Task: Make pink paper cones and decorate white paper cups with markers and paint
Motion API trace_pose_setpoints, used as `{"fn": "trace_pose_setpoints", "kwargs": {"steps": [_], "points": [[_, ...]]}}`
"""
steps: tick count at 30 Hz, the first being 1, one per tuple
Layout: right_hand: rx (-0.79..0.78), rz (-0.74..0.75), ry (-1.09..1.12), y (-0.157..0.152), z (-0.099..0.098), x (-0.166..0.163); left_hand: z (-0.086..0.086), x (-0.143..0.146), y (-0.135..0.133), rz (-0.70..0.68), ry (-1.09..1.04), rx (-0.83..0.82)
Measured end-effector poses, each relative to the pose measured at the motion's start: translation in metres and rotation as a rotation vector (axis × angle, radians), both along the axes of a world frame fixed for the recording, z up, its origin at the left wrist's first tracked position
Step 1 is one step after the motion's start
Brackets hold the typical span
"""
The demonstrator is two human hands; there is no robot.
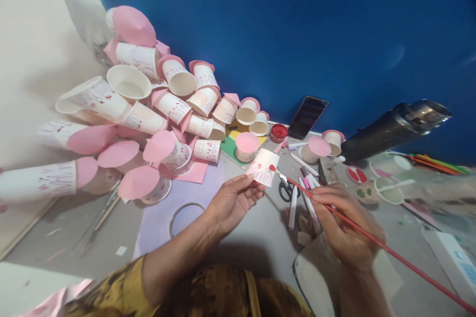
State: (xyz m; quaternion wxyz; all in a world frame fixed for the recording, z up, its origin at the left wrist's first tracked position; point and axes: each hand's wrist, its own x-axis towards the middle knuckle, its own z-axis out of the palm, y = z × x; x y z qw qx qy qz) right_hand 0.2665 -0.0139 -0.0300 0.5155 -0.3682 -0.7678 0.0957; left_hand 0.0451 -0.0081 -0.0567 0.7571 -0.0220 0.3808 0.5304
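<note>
My left hand (236, 200) grips a white paper cup (263, 166) by its lower edge, thumb on the near side. Purple strokes and red marks show on the cup's wall. In my right hand (344, 220) is a long red paintbrush (372, 242), held like a pen. Its red-coated tip meets or nearly meets the cup's side. Just behind the cup stands another cup with a pink paper disc (247, 142) on top. Black-handled scissors (288, 190) and several white markers (293, 208) lie between my hands.
Decorated paper cups (171, 106) with pink tops are heaped at the left. An open red paint jar (278, 132) stands near a phone (308, 116) leaning on the blue wall. A dark flask (386, 126) is at the right. Tape (173, 220) lies on purple paper (148, 223).
</note>
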Motion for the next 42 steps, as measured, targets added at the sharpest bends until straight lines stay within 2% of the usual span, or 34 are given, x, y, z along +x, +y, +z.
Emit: {"fn": "trace_pose_setpoints", "kwargs": {"steps": [3, 9, 14, 21, 29, 42], "points": [[0.016, -0.03, 0.015, 0.0004, -0.0005, 0.0013, 0.0005, 0.0, 0.0004, 0.009, -0.005, 0.006], [-0.051, 0.0, -0.035, -0.0007, -0.0006, 0.0021, 0.0001, -0.0001, -0.0002, -0.004, -0.001, 0.006], [0.007, -0.063, 0.012, -0.0002, -0.0028, 0.0016, -0.0008, 0.0005, -0.0011, -0.017, -0.006, 0.005], [-0.031, -0.006, -0.014, 0.0004, -0.0004, 0.001, 0.0014, 0.001, -0.0003, -0.022, -0.015, 0.002], [-0.002, -0.07, 0.057, 0.0001, -0.0038, 0.0041, 0.0002, 0.0009, -0.0018, -0.019, 0.002, 0.007], [-0.02, -0.035, 0.002, 0.0006, -0.0012, 0.0002, -0.0027, 0.0016, -0.0031, -0.016, 0.036, 0.061]]}}
